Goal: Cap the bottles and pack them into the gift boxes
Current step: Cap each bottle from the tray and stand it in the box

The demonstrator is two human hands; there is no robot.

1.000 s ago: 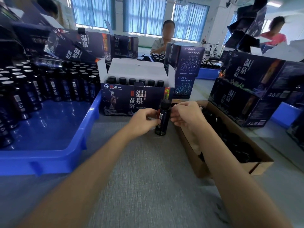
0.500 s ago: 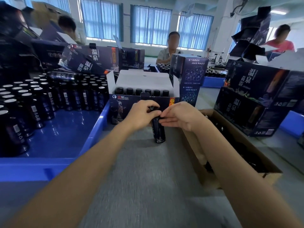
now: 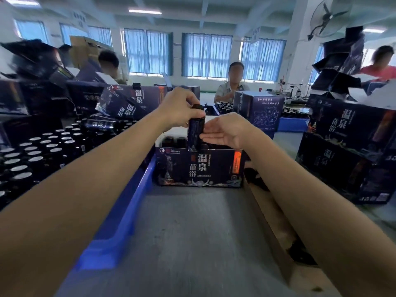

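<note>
A: Now, step in hand?

B: Packing, by the look of it; capping of this one apparently done. With left hand [image 3: 180, 108], fingers curled: grips bottle [image 3: 195, 133] just below its black cap [image 3: 198, 107], holds it upright above the open gift box [image 3: 199, 168], foot level with the near wall's rim.

A: And right hand [image 3: 227, 131]?

B: Lies open, fingers straight and close together; touches the bottle's right side with fingertips [image 3: 205, 137]. Steadies rather than grips, in all likelihood.

A: Contents of the box?

B: Includes capped bottles [image 3: 173, 141] standing just left of the held one; remainder hidden behind hands and near wall.

A: Supply?

B: Sits left, in blue tray [image 3: 128, 200]: rows of uncapped bottles [image 3: 42, 151], silvery tops exposed. On grey table [image 3: 192, 243], at right: cardboard carton [image 3: 272, 224] with dark pieces inside, possibly caps; too blurred to confirm.

A: Next move?

B: Calls for a straight descent into a free slot, clear of neighbours and of the near wall. Needs care against tilt, given a grip high on a tall, narrow body. Then: loosen the left fingers only once seated, withdraw both hands, reach left for another uncapped bottle.
</note>
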